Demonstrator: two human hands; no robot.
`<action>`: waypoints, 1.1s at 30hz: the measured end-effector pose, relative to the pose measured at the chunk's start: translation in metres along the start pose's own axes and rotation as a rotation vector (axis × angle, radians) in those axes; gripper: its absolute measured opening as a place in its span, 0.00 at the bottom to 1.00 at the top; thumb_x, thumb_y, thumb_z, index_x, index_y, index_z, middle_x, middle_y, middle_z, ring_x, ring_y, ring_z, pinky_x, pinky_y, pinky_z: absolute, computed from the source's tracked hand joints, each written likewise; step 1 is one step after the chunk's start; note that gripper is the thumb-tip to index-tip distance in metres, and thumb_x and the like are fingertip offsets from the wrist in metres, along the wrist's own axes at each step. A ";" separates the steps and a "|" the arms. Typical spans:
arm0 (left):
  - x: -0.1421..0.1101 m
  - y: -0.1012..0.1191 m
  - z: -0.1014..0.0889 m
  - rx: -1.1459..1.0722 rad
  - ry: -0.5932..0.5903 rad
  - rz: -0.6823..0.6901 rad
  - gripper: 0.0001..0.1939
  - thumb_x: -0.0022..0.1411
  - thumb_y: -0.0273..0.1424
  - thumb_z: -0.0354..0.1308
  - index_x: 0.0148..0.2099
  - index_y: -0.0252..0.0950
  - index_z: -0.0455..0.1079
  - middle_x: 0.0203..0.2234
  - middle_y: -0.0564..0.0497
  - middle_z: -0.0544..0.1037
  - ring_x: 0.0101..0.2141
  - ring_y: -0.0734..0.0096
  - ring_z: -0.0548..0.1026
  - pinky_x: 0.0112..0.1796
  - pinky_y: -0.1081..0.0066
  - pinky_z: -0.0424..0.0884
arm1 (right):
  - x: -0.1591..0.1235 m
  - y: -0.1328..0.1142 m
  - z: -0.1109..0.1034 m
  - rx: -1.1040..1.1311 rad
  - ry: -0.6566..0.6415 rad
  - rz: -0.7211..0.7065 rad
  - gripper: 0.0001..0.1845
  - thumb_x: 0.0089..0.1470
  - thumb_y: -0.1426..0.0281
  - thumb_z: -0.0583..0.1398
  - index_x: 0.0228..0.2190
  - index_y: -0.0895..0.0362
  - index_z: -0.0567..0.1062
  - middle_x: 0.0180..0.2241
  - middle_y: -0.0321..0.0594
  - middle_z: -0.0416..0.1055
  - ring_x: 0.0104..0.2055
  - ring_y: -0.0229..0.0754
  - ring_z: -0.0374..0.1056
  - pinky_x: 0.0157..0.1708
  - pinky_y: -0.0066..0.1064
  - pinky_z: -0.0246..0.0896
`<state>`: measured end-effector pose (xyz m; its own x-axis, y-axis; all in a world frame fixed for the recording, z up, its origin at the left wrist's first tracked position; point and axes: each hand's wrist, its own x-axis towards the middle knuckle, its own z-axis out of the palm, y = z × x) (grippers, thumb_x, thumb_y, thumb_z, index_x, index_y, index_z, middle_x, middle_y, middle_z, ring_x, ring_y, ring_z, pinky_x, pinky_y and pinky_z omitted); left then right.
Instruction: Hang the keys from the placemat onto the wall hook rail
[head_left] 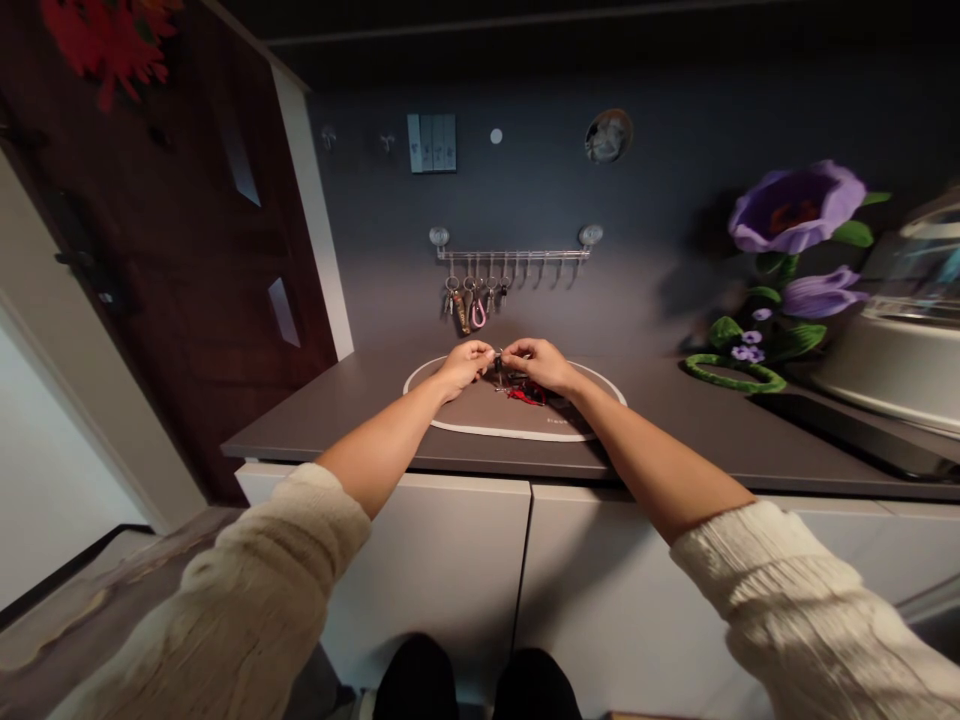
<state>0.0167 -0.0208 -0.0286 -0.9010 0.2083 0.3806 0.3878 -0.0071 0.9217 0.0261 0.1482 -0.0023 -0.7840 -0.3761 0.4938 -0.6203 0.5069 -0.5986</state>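
Note:
My left hand [466, 366] and my right hand [543, 366] meet above an oval mat [487, 418], each with its fingers closed in a pinch. Between the fingertips is a small bunch of keys [500, 378], partly hidden by the fingers, with metal pieces dangling below. Under my right hand a red cord-like item [527, 396] lies on the mat beside some dark pieces too small to name. Just behind the hands, a clear hook rail [517, 255] is fixed to the wall, with several key sets [463, 308] hanging on its left hooks.
The mat lies on a dark countertop [322, 410] over white cabinet doors [442, 540]. To the right stand purple fabric flowers [799, 215] and a pale rounded appliance [892, 360]. A dark red door [217, 250] is at the left. Small hooks [328, 138] are on the wall.

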 end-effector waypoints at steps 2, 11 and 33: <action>0.000 0.000 0.000 -0.005 0.000 -0.010 0.09 0.52 0.33 0.57 0.32 0.33 0.63 0.18 0.57 0.64 0.17 0.84 0.60 0.19 0.79 0.54 | 0.000 0.000 0.000 0.023 0.004 -0.003 0.16 0.46 0.62 0.58 0.31 0.62 0.74 0.28 0.40 0.72 0.28 0.33 0.64 0.32 0.26 0.59; -0.006 0.008 0.003 0.007 -0.006 -0.011 0.11 0.50 0.35 0.58 0.32 0.33 0.63 0.19 0.58 0.66 0.17 0.85 0.59 0.20 0.79 0.54 | -0.002 -0.002 -0.002 0.108 0.024 0.008 0.15 0.46 0.62 0.57 0.29 0.62 0.74 0.29 0.40 0.72 0.30 0.34 0.65 0.34 0.27 0.58; -0.008 0.006 0.007 0.663 0.094 0.227 0.07 0.55 0.30 0.50 0.29 0.33 0.67 0.23 0.52 0.71 0.26 0.74 0.68 0.30 0.74 0.61 | 0.001 0.010 -0.002 0.221 0.234 0.062 0.10 0.48 0.65 0.55 0.30 0.59 0.69 0.28 0.36 0.68 0.29 0.33 0.64 0.32 0.26 0.63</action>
<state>0.0273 -0.0157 -0.0264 -0.7849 0.1871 0.5906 0.5783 0.5633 0.5901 0.0194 0.1542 -0.0064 -0.8093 -0.1482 0.5683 -0.5819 0.3334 -0.7417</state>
